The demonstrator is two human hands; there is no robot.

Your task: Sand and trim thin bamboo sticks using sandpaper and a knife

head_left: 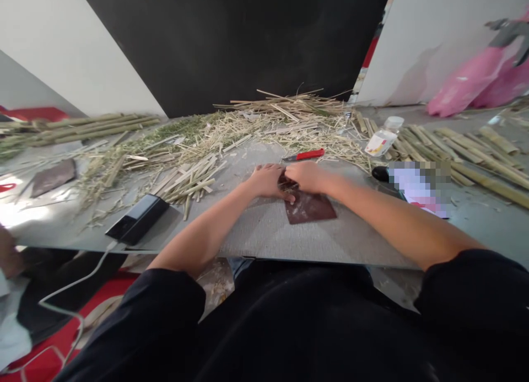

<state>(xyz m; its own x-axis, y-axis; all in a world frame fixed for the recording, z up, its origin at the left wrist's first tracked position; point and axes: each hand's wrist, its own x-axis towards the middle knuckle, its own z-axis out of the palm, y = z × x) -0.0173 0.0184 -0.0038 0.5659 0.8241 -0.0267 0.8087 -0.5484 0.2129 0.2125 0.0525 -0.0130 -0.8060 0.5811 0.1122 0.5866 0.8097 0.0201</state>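
Observation:
My left hand bends over a small dark, streaked thing, with its thumb low against the sheet below. From the other side, my right hand presses in with curled fingers, touching the same thing. What exactly the fingers grip is hidden. Under and in front of my hands lies a dark reddish-brown sheet with pale dust on it. Just beyond them rests a red-handled knife, its blade toward the left.
Split bamboo strips and shavings spread across the grey table. A black device with a white cable sits left. At right are a clear bottle, a phone-like item and bamboo lengths. Another person's arm shows far left.

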